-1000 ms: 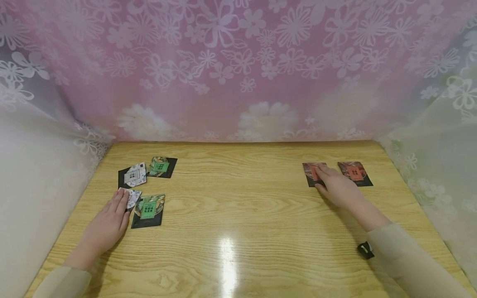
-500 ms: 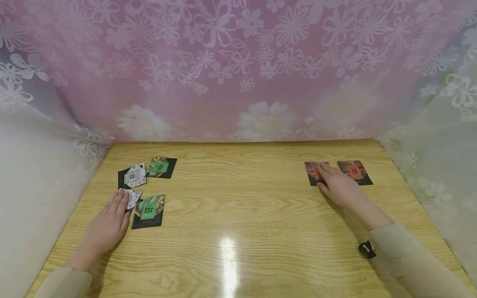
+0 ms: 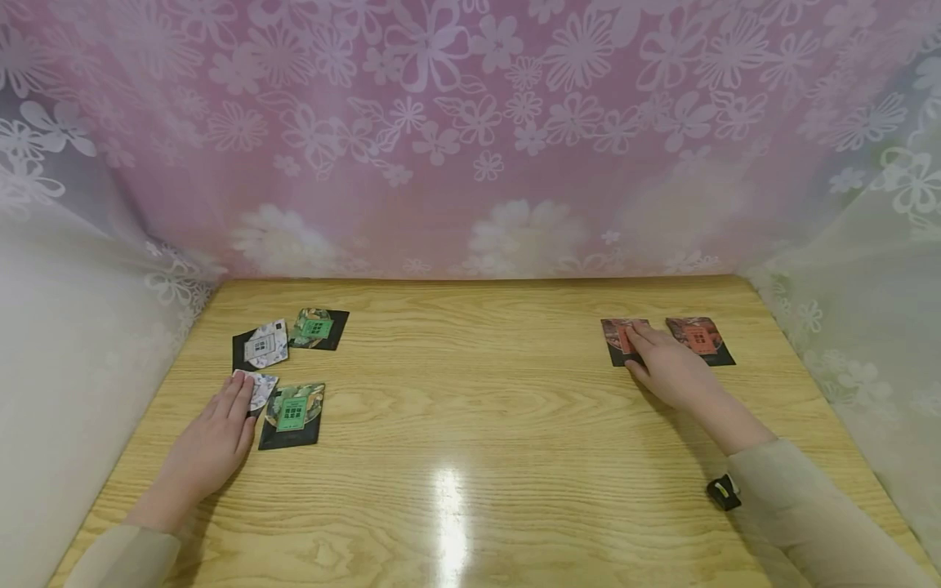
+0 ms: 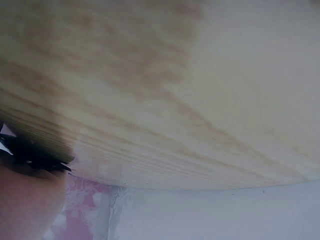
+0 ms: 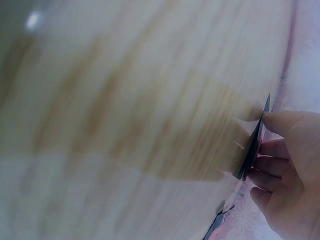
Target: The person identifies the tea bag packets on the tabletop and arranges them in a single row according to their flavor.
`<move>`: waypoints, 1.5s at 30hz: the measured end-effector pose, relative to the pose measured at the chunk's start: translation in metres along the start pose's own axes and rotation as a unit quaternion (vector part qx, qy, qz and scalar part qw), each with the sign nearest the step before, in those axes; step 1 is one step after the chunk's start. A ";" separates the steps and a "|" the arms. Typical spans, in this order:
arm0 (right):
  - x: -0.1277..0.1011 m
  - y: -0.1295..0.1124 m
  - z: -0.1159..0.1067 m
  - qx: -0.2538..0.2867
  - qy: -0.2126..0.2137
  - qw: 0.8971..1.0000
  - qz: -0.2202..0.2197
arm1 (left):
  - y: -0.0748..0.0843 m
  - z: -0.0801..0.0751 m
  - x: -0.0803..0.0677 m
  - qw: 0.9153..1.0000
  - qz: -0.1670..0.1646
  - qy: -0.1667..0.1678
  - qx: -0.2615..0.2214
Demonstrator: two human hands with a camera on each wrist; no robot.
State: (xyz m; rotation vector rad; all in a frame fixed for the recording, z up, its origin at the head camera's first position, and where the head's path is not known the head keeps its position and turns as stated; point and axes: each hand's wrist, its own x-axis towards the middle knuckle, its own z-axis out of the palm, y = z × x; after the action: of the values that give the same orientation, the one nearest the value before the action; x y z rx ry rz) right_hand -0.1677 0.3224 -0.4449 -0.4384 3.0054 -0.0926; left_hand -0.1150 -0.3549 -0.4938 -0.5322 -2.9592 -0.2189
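Fingers of the right hand [image 3: 665, 367] lie over the near-right corner of a red card [image 3: 622, 339] on the far right of the wooden table [image 3: 470, 457]; in the right wrist view the thumb and fingers [image 5: 282, 150] pinch the card's thin edge [image 5: 252, 145], so this hand holds it. The card lies just ahead and to the left of the palm, its long axis running roughly near to far, and a second red card [image 3: 700, 337] sits just beside it to the right, apart from the hand. The left hand [image 3: 213, 437] rests flat with straight fingers on the near left of the table, fingertips touching a pale patterned card [image 3: 262, 389]. Just to the right of that one lies a green card [image 3: 292, 414], and farther off sit a white card [image 3: 266, 345] and another green card [image 3: 316, 328], touching each other. The right hand is the nearer one to the red pair, well apart from the left group. Flowered pink curtain [image 3: 470, 139] closes the far side.
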 end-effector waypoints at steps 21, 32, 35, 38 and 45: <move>0.004 -0.014 -0.007 0.001 0.031 0.999 -0.032 | 0.002 -0.002 0.000 1.000 -0.002 -0.004 0.001; 0.026 -0.058 -0.009 0.008 0.057 0.994 -0.091 | 0.004 -0.004 0.000 1.000 -0.007 -0.010 0.003; 0.033 -0.075 -0.010 0.009 0.061 0.992 -0.108 | 0.004 -0.004 0.000 1.000 -0.009 -0.011 0.002; 0.042 -0.094 -0.008 0.007 0.069 0.989 -0.132 | 0.004 -0.004 0.000 1.000 -0.009 -0.010 -0.001; 0.058 -0.140 -0.009 0.021 0.056 0.983 -0.174 | 0.002 -0.003 0.000 1.000 -0.004 -0.003 -0.002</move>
State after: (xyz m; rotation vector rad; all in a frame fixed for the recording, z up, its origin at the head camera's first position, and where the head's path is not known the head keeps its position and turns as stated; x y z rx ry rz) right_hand -0.1847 0.1722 -0.4310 -0.9806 2.9920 -0.2143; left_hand -0.1139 -0.3530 -0.4910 -0.5226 -2.9683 -0.2255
